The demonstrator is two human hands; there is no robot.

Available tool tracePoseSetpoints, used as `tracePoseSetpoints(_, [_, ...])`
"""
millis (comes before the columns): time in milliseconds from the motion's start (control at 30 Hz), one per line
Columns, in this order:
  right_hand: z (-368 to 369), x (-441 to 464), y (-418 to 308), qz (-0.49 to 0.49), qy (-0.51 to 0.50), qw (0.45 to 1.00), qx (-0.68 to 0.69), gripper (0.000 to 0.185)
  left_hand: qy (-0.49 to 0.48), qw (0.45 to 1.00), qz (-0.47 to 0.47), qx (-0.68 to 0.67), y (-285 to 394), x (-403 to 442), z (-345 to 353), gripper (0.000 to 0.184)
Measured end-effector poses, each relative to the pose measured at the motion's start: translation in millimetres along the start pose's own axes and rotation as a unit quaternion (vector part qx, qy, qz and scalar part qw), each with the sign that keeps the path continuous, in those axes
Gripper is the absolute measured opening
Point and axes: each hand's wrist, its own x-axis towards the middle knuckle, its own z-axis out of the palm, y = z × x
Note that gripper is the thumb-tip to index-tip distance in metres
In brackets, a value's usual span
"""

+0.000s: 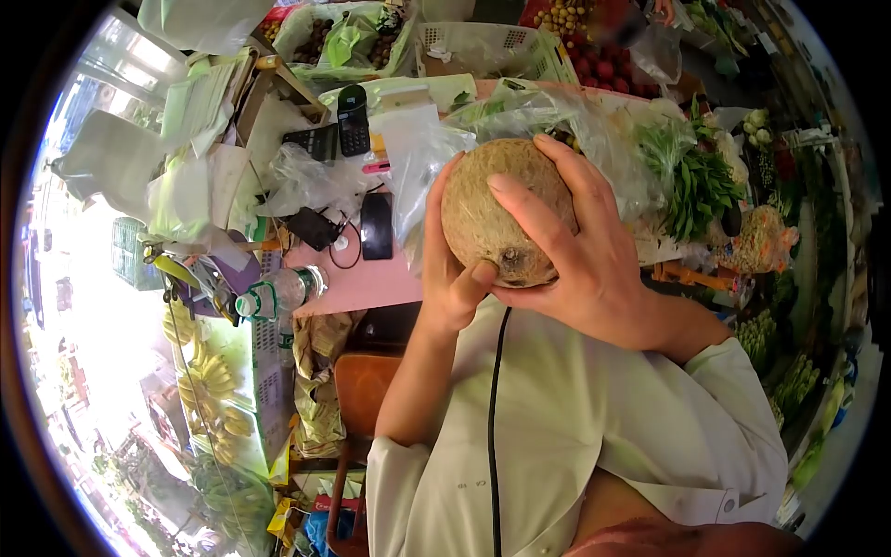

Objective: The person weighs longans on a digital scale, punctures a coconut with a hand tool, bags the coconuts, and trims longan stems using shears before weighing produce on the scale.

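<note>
A round, brown, fibrous coconut [483, 209] is held up in front of my chest, between both hands. My left hand [452, 269] is closed against its left and lower side, the thumb pressed near a dark spot at the bottom. Around the right side wraps my right hand [589, 255], with fingers reaching over the top and front. The coconut's underside is hidden. Behind it lie clear plastic bags [594, 139] on the pink table [357, 295].
On the table lie a smartphone [377, 226], a black cordless phone [354, 121] and a black adapter [312, 227]. A plastic bottle [286, 290] is at its left edge, bananas [206, 376] below. Leafy greens [691, 176] are at right, a white basket [497, 51] behind. A brown chair [360, 390] stands below.
</note>
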Motion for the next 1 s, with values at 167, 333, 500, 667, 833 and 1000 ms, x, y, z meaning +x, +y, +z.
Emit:
tracePoseSetpoints(167, [-1,3,5,-0.007,-0.004,1.000,-0.004,0.096,0.013,1.000,0.014,0.012,-4,4,5,0.112])
tracePoseSetpoints(333, [4,4,15,0.031,-0.042,0.999,-0.014,0.096,0.075,0.984,0.017,0.160,-7,12,7,0.092])
tracePoseSetpoints(500, [0,6,18,0.062,-0.031,0.998,0.004,0.096,0.123,0.978,0.015,0.170,-23,31,10,0.054])
tracePoseSetpoints(667, [-5,-2,21,0.065,-0.006,0.998,-0.008,0.100,0.132,0.986,-0.034,0.102,-20,31,24,0.054])
tracePoseSetpoints(833, [-10,-6,23,0.075,-0.051,0.996,0.000,0.100,0.084,0.927,-0.237,-0.278,-25,24,22,0.072])
tracePoseSetpoints(1000, [-35,6,56,0.086,-0.212,0.956,0.185,0.086,0.063,0.915,-0.268,-0.296,-42,12,2,0.089])
